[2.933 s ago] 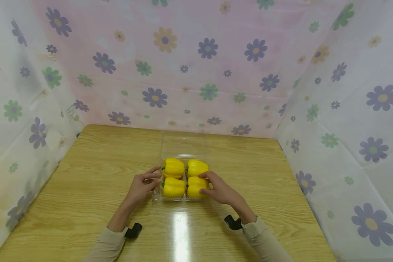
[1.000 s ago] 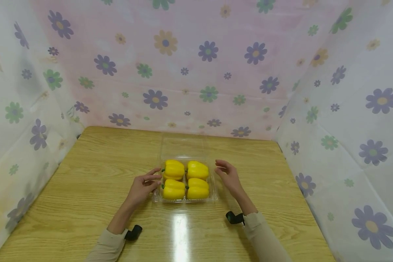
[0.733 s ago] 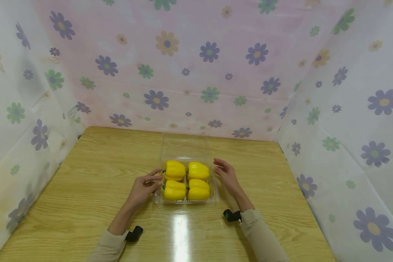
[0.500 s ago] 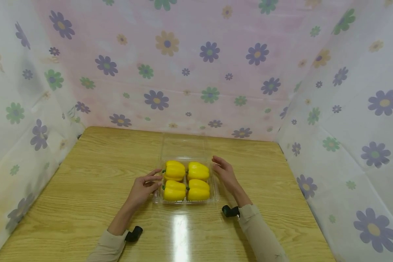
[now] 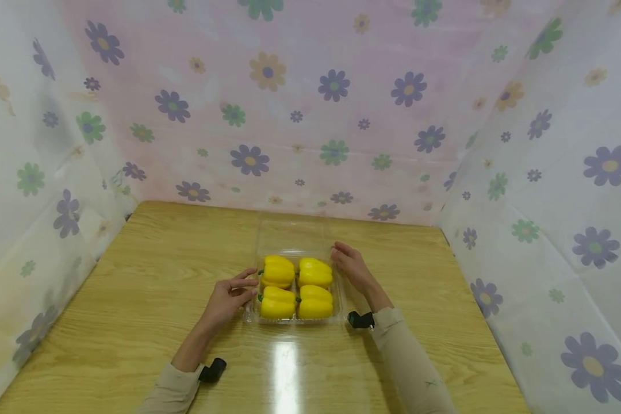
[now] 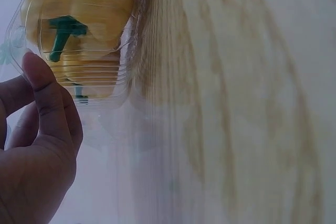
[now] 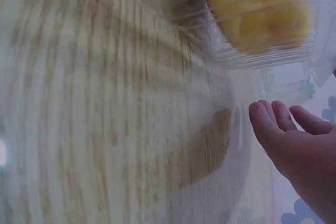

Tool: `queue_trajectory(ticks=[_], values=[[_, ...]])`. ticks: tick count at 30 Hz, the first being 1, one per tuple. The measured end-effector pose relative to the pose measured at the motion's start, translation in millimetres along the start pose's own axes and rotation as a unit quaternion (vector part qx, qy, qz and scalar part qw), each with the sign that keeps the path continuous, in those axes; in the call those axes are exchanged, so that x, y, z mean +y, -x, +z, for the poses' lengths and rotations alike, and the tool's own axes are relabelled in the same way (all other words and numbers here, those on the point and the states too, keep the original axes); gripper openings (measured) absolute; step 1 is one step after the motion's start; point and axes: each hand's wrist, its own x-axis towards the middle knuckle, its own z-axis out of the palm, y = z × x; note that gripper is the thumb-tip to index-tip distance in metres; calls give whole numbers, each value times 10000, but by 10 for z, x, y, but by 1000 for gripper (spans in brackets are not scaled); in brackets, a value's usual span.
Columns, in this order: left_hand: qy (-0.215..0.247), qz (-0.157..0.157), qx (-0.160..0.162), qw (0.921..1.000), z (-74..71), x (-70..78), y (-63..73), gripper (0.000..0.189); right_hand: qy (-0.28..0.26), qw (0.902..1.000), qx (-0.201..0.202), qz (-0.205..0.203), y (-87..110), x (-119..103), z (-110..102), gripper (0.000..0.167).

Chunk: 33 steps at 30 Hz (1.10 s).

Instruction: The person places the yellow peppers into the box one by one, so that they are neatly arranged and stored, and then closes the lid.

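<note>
A clear plastic clamshell container [image 5: 295, 321] sits on the table with several yellow bell peppers [image 5: 278, 270] in two rows, their green stems turned left. Its lid [image 5: 293, 236] lies folded back behind it. At the left side, my left hand [image 5: 225, 300] pinches the container's rim between thumb and fingers, as the left wrist view shows with the thumb tip [image 6: 30, 59] on the edge. My right hand [image 5: 354, 268] hovers off the back right corner, near the lid's hinge, its fingers [image 7: 262, 119] loosely bent and holding nothing.
The wooden table [image 5: 186, 241] reaches back to a flower-printed curtain [image 5: 300, 103], which also hangs on both sides. A bright light reflection [image 5: 286, 368] lies before the container. Black wrist cameras [image 5: 213, 370] are fixed below both sleeves [image 5: 411, 356].
My right hand has let go of the front right pepper, drawn back to the right, then moved away from me toward the lid's hinge. The left hand stays at the container's left rim.
</note>
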Motion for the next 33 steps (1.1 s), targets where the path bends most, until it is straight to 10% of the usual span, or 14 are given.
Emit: queue_trajectory(ticks=[25,33], values=[[-157,-51,-31,9999,13,-4,-25,33,275,9979,-215,-552,-74,-134,-185,59],[-253,-113,26,9996,-4,30,-68,30,472,9959,-288,-719,93,-578,-150,57]])
